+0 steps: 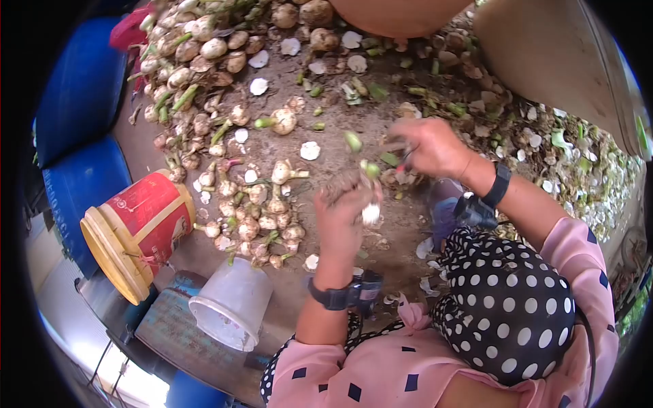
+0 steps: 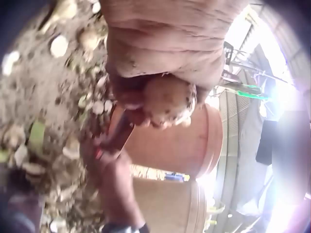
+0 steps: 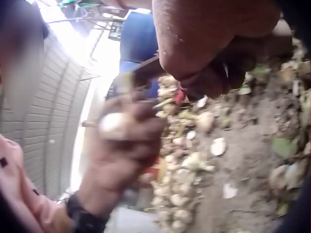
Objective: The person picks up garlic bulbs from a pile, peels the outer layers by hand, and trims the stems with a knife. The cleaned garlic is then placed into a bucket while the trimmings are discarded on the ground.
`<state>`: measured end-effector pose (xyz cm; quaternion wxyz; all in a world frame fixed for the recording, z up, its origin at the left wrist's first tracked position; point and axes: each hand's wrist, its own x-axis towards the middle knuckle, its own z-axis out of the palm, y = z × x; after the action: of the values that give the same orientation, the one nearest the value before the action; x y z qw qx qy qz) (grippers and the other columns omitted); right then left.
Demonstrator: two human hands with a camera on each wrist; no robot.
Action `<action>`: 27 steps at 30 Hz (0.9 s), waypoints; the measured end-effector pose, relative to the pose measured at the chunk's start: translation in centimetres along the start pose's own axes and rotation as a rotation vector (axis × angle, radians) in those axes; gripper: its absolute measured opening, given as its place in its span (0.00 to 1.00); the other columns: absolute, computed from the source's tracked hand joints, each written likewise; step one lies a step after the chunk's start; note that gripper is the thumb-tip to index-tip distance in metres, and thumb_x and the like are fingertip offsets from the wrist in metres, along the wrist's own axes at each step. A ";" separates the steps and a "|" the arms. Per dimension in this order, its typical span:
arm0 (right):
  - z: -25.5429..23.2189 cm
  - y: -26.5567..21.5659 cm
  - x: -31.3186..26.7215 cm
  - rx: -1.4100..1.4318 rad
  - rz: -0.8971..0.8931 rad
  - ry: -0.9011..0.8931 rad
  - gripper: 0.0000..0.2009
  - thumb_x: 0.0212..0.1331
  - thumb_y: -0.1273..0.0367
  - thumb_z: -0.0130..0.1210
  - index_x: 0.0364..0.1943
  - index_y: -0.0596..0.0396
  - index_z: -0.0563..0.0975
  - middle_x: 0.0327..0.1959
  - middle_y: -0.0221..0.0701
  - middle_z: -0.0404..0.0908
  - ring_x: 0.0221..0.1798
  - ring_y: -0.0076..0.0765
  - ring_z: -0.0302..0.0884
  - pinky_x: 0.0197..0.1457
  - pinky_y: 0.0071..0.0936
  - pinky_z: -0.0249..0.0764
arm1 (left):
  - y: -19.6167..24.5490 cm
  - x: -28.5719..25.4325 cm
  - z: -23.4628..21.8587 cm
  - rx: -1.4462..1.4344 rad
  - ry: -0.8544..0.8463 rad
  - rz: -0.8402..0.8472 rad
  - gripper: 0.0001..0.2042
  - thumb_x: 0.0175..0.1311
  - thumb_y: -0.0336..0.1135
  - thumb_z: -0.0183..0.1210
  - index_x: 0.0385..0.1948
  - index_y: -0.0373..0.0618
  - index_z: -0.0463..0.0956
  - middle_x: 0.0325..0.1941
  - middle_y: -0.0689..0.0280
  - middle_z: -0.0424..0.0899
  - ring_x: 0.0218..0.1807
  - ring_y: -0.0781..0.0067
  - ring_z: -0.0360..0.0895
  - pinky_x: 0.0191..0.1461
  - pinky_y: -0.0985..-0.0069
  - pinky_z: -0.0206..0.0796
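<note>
My left hand (image 1: 340, 204) grips a round garlic bulb (image 2: 170, 99), its fingers curled around it; the bulb's pale cut side (image 3: 114, 126) shows in the right wrist view. To its right, my right hand (image 1: 435, 148) holds a knife (image 3: 149, 69), its fingers wrapped round the handle, with a small red part showing. The blade points toward the left hand and stands close to the bulb in the right wrist view. Both hands are blurred. A green stem piece (image 1: 352, 141) is just beyond the left hand.
Stemmed garlic bulbs (image 1: 252, 224) lie heaped on the left, with more (image 1: 211, 47) at the back. Pale cut slices (image 1: 309, 150) dot the floor. Trimmings (image 1: 544, 156) pile up on the right. A red-and-yellow bucket (image 1: 153, 217), white bucket (image 1: 235, 299) and orange-brown tub (image 1: 408, 13) stand around.
</note>
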<state>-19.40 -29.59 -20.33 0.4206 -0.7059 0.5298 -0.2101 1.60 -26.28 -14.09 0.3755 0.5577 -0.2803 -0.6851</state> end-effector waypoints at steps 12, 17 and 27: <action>-1.4 2.5 -1.0 0.156 0.330 -0.054 0.17 0.35 0.82 0.55 0.36 0.59 0.77 0.35 0.41 0.79 0.38 0.47 0.78 0.42 0.32 0.72 | 4.1 20.0 -18.7 1.473 0.373 0.151 0.31 0.54 0.30 0.56 0.64 0.41 0.60 0.54 0.47 0.76 0.56 0.52 0.74 0.57 0.60 0.65; -1.9 1.3 -1.7 0.233 0.343 -0.008 0.18 0.36 0.81 0.55 0.37 0.57 0.77 0.36 0.40 0.80 0.35 0.44 0.79 0.40 0.30 0.73 | 3.2 17.2 -15.4 1.216 0.350 0.110 0.33 0.49 0.29 0.56 0.63 0.35 0.61 0.51 0.47 0.78 0.50 0.54 0.77 0.54 0.62 0.68; -1.6 -5.3 -1.4 -0.169 -0.256 0.092 0.14 0.33 0.75 0.57 0.31 0.49 0.72 0.24 0.30 0.75 0.28 0.43 0.79 0.26 0.38 0.74 | -0.6 -1.7 -1.0 0.524 0.072 -0.125 0.11 0.50 0.23 0.63 0.38 0.38 0.80 0.42 0.64 0.82 0.41 0.77 0.77 0.42 0.80 0.71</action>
<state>-18.05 -28.43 -14.95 0.3048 -0.7900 0.4702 -0.2489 2.58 -24.55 -13.81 0.1851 0.6761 -0.3994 -0.5908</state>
